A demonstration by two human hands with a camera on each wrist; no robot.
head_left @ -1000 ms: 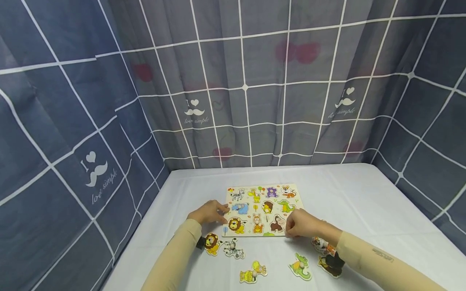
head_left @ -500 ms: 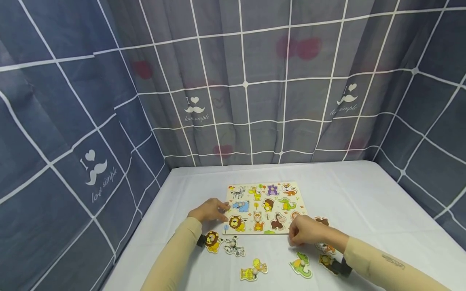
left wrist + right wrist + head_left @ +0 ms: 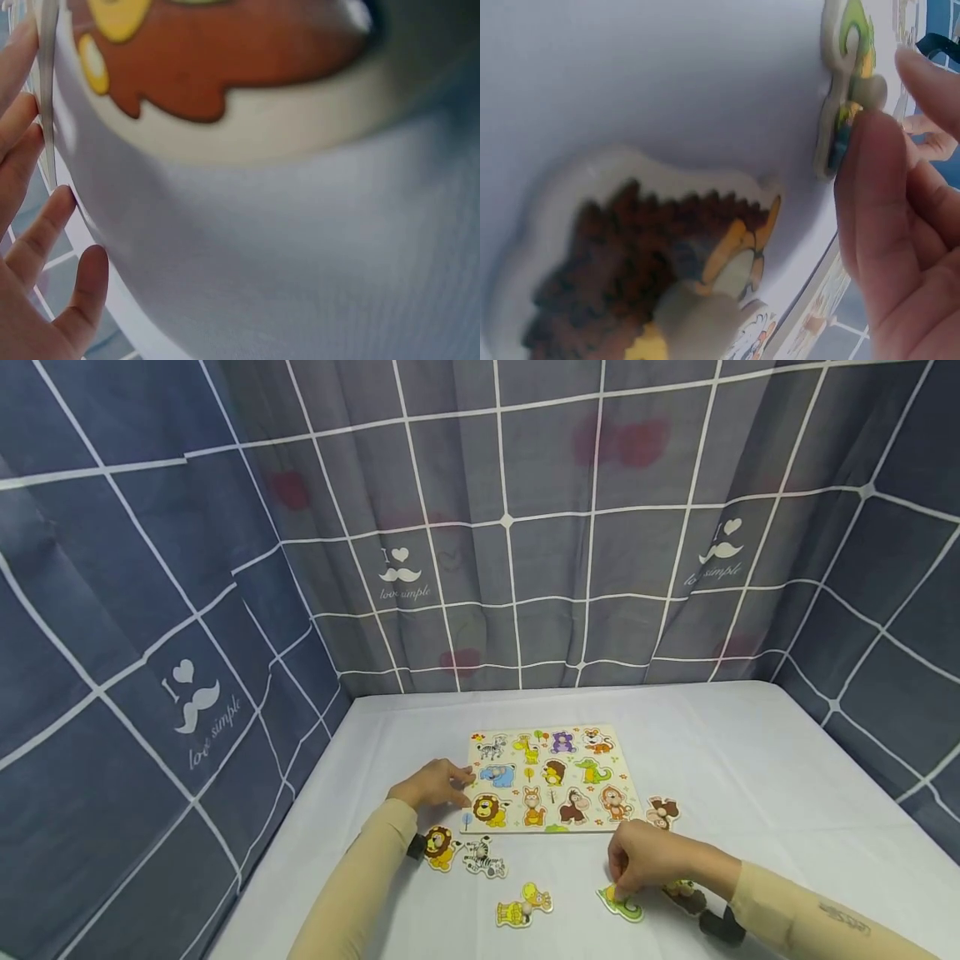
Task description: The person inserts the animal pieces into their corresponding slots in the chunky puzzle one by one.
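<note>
My right hand is over the green crocodile puzzle piece on the white table. In the right wrist view its index fingertip is right at the knob of the crocodile piece, with a gap between thumb and knob. My left hand rests its extended fingers at the left edge of the wooden animal puzzle board. Under the left wrist lies a lion piece, large in the left wrist view. Beneath the right wrist is a hedgehog piece, partly hidden.
A zebra piece lies beside the lion, in front of the board. Nearer the front is a giraffe piece. Right of the board sits a brown animal piece. Grid-patterned curtains stand behind and at both sides of the table.
My right hand has left the board's lower right corner and moved toward me to the crocodile piece, uncovering the monkey picture on the board. My left hand has stayed at the board's edge.
</note>
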